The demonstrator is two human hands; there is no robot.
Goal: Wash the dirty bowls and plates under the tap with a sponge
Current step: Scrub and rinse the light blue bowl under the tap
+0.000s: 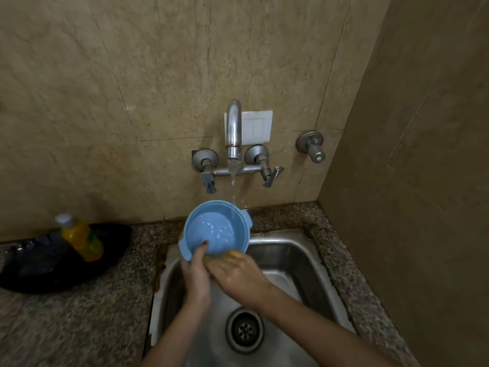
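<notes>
A light blue bowl with small side handles is held tilted over the steel sink, its inside facing me. Water from the wall tap runs onto its far right rim. My left hand grips the bowl's near rim, thumb inside. My right hand presses a yellow sponge against the bowl's underside; only a sliver of the sponge shows.
A yellow dish-soap bottle stands in a black tray on the speckled granite counter to the left. The drain sits mid-sink. A second valve juts from the wall on the right, close to a side wall.
</notes>
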